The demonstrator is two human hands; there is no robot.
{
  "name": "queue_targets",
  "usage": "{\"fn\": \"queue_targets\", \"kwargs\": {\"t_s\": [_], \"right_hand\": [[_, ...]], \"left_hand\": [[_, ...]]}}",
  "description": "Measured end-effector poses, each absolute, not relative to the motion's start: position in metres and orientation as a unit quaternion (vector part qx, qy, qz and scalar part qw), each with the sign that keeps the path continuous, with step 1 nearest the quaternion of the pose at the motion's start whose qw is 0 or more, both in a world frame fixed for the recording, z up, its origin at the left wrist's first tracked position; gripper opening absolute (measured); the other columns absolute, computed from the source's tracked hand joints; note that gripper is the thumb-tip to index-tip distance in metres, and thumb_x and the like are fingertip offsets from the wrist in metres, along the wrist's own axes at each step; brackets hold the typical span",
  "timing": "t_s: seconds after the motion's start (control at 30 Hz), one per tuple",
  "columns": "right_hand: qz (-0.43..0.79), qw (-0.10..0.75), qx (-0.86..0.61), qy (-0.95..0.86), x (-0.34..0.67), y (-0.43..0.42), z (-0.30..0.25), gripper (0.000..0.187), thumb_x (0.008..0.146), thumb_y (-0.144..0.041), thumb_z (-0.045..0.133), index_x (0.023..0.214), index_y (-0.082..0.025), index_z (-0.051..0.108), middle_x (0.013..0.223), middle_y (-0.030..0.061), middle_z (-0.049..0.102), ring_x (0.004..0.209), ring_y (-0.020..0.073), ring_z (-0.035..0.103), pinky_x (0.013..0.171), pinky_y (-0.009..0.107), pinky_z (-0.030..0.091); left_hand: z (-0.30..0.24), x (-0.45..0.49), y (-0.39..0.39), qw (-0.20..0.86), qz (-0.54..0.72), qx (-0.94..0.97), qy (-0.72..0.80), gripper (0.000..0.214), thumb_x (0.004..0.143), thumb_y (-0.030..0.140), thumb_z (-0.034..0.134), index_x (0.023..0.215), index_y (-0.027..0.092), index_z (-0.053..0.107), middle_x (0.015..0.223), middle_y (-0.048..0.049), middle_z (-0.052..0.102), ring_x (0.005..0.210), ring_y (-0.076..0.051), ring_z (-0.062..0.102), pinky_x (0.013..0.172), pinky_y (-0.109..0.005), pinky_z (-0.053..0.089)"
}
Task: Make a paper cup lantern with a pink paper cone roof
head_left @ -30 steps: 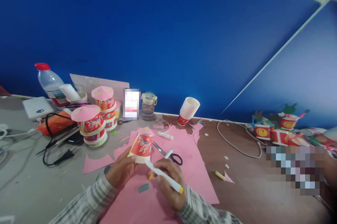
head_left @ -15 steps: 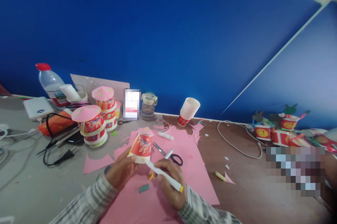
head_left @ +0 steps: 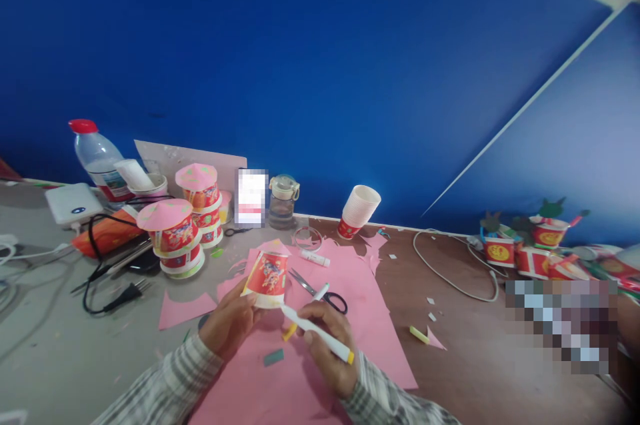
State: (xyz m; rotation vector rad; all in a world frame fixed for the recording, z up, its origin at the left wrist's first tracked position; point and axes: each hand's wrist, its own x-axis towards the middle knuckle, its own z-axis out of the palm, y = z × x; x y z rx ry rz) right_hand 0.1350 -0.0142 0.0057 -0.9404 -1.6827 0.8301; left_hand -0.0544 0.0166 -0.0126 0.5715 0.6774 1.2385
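Observation:
My left hand (head_left: 231, 320) is closed around the lower left side of a red printed paper cup (head_left: 270, 276), held upside down with its white rim lowest. In my right hand (head_left: 330, 345) is a white marker (head_left: 320, 332) with a yellow end, its tip at the cup's rim. Under both hands lies a large pink paper sheet (head_left: 375, 332). Scissors (head_left: 325, 293) with black handles rest on it, a white marker cap (head_left: 321, 292) across them. A glue stick (head_left: 315, 258), a grey-green strip (head_left: 273, 358) and a yellow piece (head_left: 289, 332) are also on the sheet.
Two cup towers with pink cone roofs (head_left: 165, 214) stand left, near a plug cable (head_left: 125, 297), a power bank (head_left: 75, 205) and a bottle (head_left: 97, 158). A water jar (head_left: 283, 202) and stacked cups (head_left: 359, 212) stand behind. Decorated cups (head_left: 500, 252) and a cable (head_left: 425, 272) lie right.
My right hand and the marker have shifted slightly right along the cup's rim. The cup has moved a little to the left in my left hand.

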Motion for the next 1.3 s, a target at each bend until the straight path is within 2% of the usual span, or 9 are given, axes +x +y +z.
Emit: {"fn": "queue_targets", "kwargs": {"t_s": [0.1,0.43,0.8,1.13,1.3], "right_hand": [[0.351,0.511,-0.400,-0.675,0.135,-0.013,0.007,0.018,0.069,-0.018,0.052,0.083,-0.021,0.064,0.058,-0.0017,0.065,0.044,0.0145,0.056,0.041,0.021,0.045],[0.329,0.516,-0.415,-0.673,0.135,-0.013,0.004,0.018,0.070,-0.019,0.052,0.084,-0.021,0.064,0.059,-0.0026,0.063,0.044,0.0135,0.053,0.044,0.023,0.044],[0.302,0.527,-0.407,-0.682,0.132,-0.012,0.002,0.016,0.075,-0.022,0.054,0.088,-0.021,0.063,0.064,-0.0002,0.065,0.051,0.0159,0.058,0.047,0.024,0.048],[0.347,0.514,-0.385,-0.683,0.131,-0.017,0.000,0.019,0.075,-0.017,0.053,0.091,-0.021,0.061,0.066,-0.0004,0.067,0.054,0.0173,0.062,0.051,0.025,0.051],[0.343,0.496,-0.396,-0.692,0.130,-0.022,0.000,0.019,0.075,-0.019,0.054,0.091,-0.022,0.062,0.070,0.0014,0.070,0.059,0.0195,0.064,0.056,0.027,0.052]], "left_hand": [[-0.012,-0.054,0.017,0.725,0.559,0.265,0.303,0.047,0.053,0.027,0.066,0.098,0.022,0.056,0.087,-0.0068,0.069,0.086,-0.027,0.057,0.077,-0.041,0.043],[-0.019,-0.055,0.018,0.732,0.558,0.269,0.283,0.047,0.056,0.025,0.064,0.102,0.022,0.053,0.090,-0.0068,0.068,0.085,-0.026,0.057,0.075,-0.040,0.044],[-0.018,-0.055,0.018,0.738,0.559,0.267,0.268,0.046,0.057,0.022,0.062,0.103,0.020,0.052,0.091,-0.0082,0.068,0.086,-0.027,0.057,0.072,-0.038,0.046],[-0.019,-0.056,0.018,0.737,0.572,0.266,0.243,0.043,0.059,0.023,0.062,0.101,0.020,0.054,0.092,-0.0079,0.068,0.086,-0.025,0.058,0.074,-0.039,0.047],[-0.016,-0.056,0.018,0.733,0.575,0.261,0.252,0.044,0.060,0.024,0.062,0.103,0.022,0.052,0.091,-0.0072,0.068,0.085,-0.026,0.058,0.078,-0.043,0.045]]}}
